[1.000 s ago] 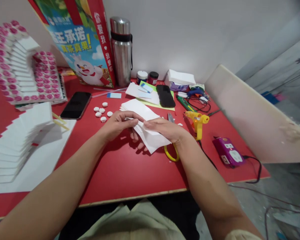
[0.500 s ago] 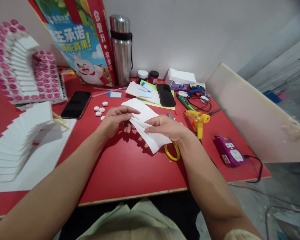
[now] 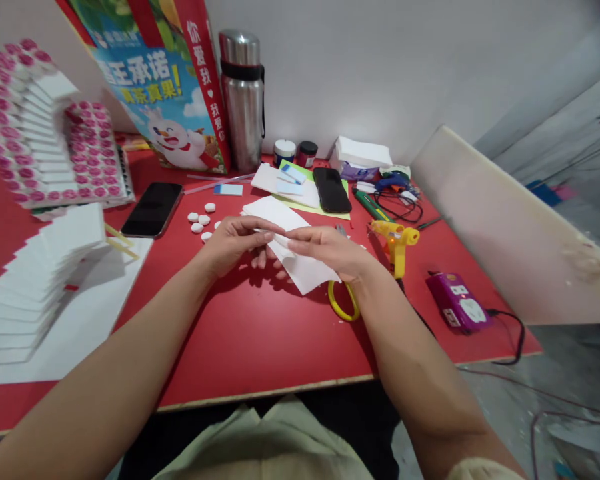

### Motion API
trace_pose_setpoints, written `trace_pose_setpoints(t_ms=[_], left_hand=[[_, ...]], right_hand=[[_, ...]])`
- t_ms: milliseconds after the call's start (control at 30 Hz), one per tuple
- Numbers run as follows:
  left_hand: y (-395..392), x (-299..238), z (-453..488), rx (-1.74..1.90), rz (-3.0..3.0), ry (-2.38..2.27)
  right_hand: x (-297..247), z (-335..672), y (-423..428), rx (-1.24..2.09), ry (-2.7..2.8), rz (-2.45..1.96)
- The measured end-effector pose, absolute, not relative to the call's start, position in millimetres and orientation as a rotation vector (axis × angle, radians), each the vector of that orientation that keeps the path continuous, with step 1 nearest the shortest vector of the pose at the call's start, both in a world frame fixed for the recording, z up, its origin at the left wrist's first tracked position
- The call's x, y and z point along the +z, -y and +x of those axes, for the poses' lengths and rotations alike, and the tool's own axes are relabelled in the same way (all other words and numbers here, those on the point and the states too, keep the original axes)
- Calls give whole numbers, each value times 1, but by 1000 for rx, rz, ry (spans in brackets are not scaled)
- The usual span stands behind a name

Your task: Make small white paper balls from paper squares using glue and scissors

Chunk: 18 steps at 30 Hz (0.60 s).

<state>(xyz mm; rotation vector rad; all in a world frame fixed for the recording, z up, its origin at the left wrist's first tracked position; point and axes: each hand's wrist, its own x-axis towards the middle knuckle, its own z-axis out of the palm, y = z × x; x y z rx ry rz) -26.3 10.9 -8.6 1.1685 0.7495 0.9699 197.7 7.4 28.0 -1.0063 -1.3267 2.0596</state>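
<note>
Both hands hold a white sheet of paper [image 3: 306,271] above the red table, with a fold or rolled edge between them. My left hand [image 3: 237,243] pinches its left part between thumb and fingers. Close beside it, my right hand [image 3: 327,250] grips the paper with the thumb on top; its other fingers are partly hidden underneath. More white paper [image 3: 275,212] lies just behind the hands. Under my right wrist shows the yellow handle of scissors [image 3: 344,308]. Several small white round pieces [image 3: 204,220] lie left of my left hand.
On the left stand a white stepped paper structure [image 3: 40,280] and a pink-dotted model [image 3: 15,140]. A phone [image 3: 153,209], steel flask [image 3: 243,107] and second phone [image 3: 331,190] lie or stand farther back. Rightward are a yellow glue gun [image 3: 397,243], a purple power box [image 3: 459,303] and a leaning board [image 3: 520,233].
My right hand has shifted left and slightly up, so the fingertips of both hands are now close together. The paper's lower edge has risen a little.
</note>
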Motion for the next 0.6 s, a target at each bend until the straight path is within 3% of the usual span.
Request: trace_pose_setpoints(t_ms=[167,333,467,600], left_hand=[[-11,-8,-28,1006,1146,-677],[-10,-6,-27,969,1170,-692],[-11,-5,-26,994,1113,-751],[-12,-6,-26,972,1072,-778]], right_hand=[[23,194,-8,2271,1157,-897],[24,196,-7,2215,1315,-1028],[30,192,-3,1890,1607,-1166],[29,186,-2,1261,2119,-1222]])
